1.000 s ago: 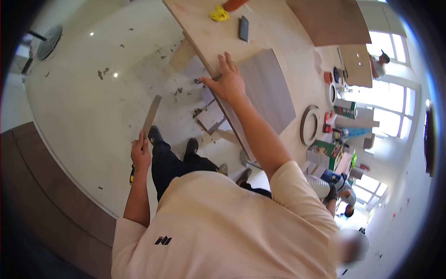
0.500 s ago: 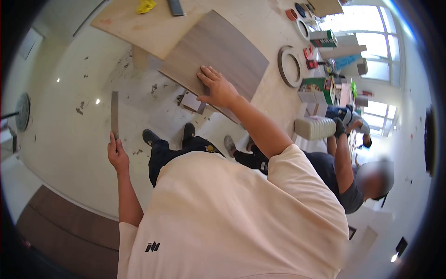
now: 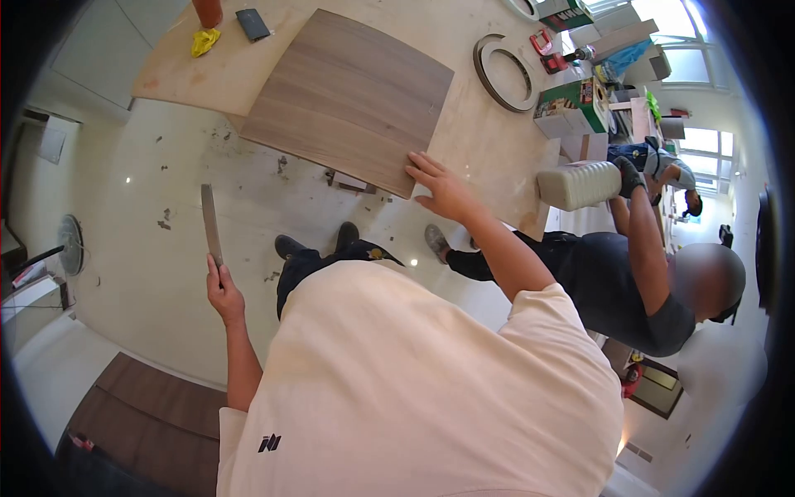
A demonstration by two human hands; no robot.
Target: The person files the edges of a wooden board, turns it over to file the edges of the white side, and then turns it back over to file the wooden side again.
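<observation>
My left hand [image 3: 225, 294], at the left, is closed round the lower end of a long, narrow grey-brown strip [image 3: 212, 224], which points up over the floor. The curved-edge wood-grain panel [image 3: 348, 91] lies flat on the worktable [image 3: 489, 157], partly over its near edge. My right hand [image 3: 439, 186] is at the panel's lower right corner, fingers spread and fingertips touching its edge; it grips nothing.
A co-worker in dark clothes [image 3: 613, 282] stands at the right with a pale ribbed container [image 3: 580, 185]. A ring [image 3: 505, 74], a green box [image 3: 580, 108], a red tool [image 3: 553, 63], a yellow crumpled item [image 3: 204, 41] and a dark block [image 3: 252, 25] are on the table.
My right hand has moved from the panel's face to its lower right corner. My left hand still holds the strip, now tilted slightly. The whole view has shifted.
</observation>
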